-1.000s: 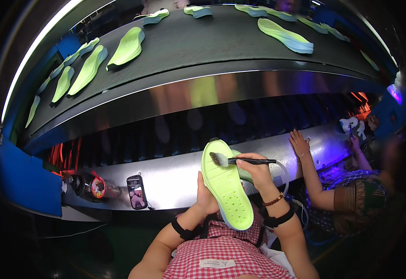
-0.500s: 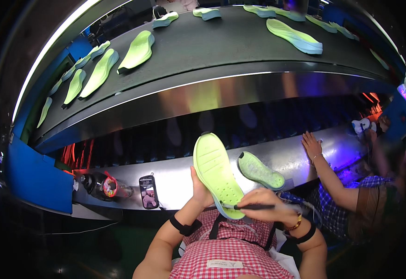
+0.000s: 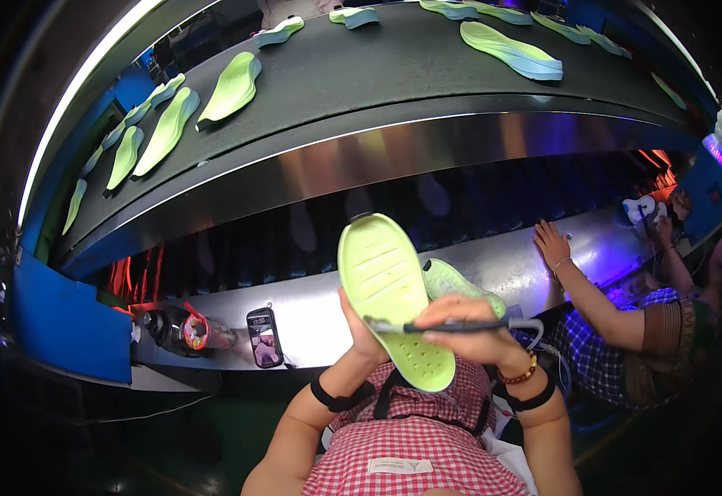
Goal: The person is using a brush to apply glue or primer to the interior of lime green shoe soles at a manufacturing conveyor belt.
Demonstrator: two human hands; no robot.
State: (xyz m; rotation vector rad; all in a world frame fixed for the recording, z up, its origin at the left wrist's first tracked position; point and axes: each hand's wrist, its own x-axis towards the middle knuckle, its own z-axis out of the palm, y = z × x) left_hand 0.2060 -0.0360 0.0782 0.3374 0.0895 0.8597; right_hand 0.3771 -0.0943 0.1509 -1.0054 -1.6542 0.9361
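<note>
Gripping a lime-green shoe sole (image 3: 383, 277) by its left edge, the left hand (image 3: 361, 335) holds it over the bench (image 3: 320, 318). The right hand (image 3: 470, 331) pinches a brush (image 3: 437, 327) over it. Another sole (image 3: 460, 285) lies behind.

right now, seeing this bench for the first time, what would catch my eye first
The bright lime-green sole in the middle, in the left hand, while the right hand holds a dark-handled brush over it. Beyond, similar soles line the dark belt, and violet light tints the metal bench at right.
</note>
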